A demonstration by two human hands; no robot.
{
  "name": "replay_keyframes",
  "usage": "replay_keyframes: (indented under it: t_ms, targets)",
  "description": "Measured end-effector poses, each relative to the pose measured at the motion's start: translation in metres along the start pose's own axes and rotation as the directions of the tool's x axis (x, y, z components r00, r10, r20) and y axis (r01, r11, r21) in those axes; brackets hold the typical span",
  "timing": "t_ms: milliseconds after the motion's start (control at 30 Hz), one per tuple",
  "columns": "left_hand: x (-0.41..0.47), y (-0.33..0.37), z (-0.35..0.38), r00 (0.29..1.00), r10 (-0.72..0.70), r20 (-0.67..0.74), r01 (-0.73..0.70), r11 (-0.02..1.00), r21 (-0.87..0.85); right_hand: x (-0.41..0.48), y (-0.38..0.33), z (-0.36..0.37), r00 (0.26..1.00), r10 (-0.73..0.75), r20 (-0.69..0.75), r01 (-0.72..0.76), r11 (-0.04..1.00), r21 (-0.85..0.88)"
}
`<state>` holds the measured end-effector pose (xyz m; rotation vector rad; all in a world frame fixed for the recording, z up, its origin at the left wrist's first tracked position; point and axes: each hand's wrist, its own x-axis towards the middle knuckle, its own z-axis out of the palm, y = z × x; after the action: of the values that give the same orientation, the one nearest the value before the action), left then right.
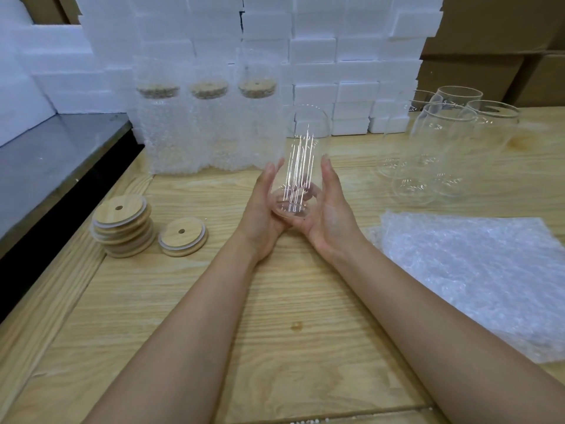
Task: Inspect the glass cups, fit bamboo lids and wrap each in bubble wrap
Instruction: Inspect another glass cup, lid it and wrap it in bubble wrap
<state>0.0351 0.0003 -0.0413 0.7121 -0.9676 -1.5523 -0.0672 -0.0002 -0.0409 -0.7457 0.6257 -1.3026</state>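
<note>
A clear glass cup (301, 166) stands upright between my two hands above the middle of the wooden table (275, 301); its wall shows streaked reflections. My left hand (264, 206) holds its left side and base, one finger straight up along the glass. My right hand (328, 209) holds the right side, thumb curled round the base. Left of my hands lie a stack of bamboo lids (122, 224) and a single bamboo lid (182, 236). Flat sheets of bubble wrap (477, 270) lie at the right. Three wrapped, lidded cups (208, 130) stand at the back.
Several bare glass cups (443, 142) stand at the back right. White foam blocks (336, 56) are piled along the back, with cardboard boxes (504, 41) at the far right. A grey metal surface (55, 160) adjoins the table on the left.
</note>
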Motion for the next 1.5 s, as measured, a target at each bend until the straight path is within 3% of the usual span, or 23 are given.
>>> replay_keyframes:
  t_ms: [167, 333, 533, 700, 800, 967, 1067, 1167, 1333, 1500]
  targets:
    - [0.001, 0.000, 0.002, 0.997, 0.049, -0.067, -0.050, 0.999, -0.010, 0.001, 0.003, -0.001, 0.992, -0.070, -0.106, 0.056, 0.991, -0.123]
    - [0.006, -0.003, -0.001, 0.988, 0.087, -0.131, -0.093, 0.995, -0.039, 0.001, 0.005, -0.002, 0.933, -0.251, -0.258, 0.161, 0.932, -0.324]
    - [0.003, -0.005, 0.002, 0.973, 0.188, -0.134, -0.173, 0.978, 0.118, -0.010, 0.008, 0.006, 0.905, -0.363, -0.221, 0.204, 0.827, -0.524]
    - [0.004, -0.007, 0.002, 0.968, 0.234, -0.096, -0.216, 0.962, 0.167, -0.007, 0.010, 0.002, 0.901, -0.375, -0.218, 0.209, 0.816, -0.538]
    - [0.004, -0.006, 0.002, 0.966, 0.231, -0.111, -0.217, 0.968, 0.125, -0.003, 0.011, 0.001, 0.906, -0.337, -0.257, 0.205, 0.879, -0.430]
    - [0.007, -0.003, 0.000, 0.984, 0.047, -0.175, -0.067, 0.992, -0.111, 0.001, 0.011, 0.001, 0.938, -0.230, -0.257, 0.183, 0.964, -0.194]
    - [0.006, -0.001, -0.001, 0.990, 0.001, -0.139, -0.023, 0.987, -0.159, 0.002, 0.012, 0.002, 0.957, -0.162, -0.242, 0.132, 0.982, -0.136]
    - [0.005, -0.002, 0.004, 0.996, 0.020, -0.092, -0.028, 0.996, -0.088, 0.002, 0.015, 0.002, 0.967, -0.113, -0.230, 0.075, 0.983, -0.166]
    - [0.004, -0.002, 0.005, 0.988, 0.062, -0.141, -0.067, 0.997, -0.028, 0.000, 0.015, 0.003, 0.960, -0.130, -0.250, 0.084, 0.979, -0.186]
    - [0.006, -0.006, 0.002, 0.976, 0.122, -0.180, -0.123, 0.992, 0.008, -0.008, 0.013, 0.006, 0.879, -0.362, -0.309, 0.222, 0.886, -0.406]
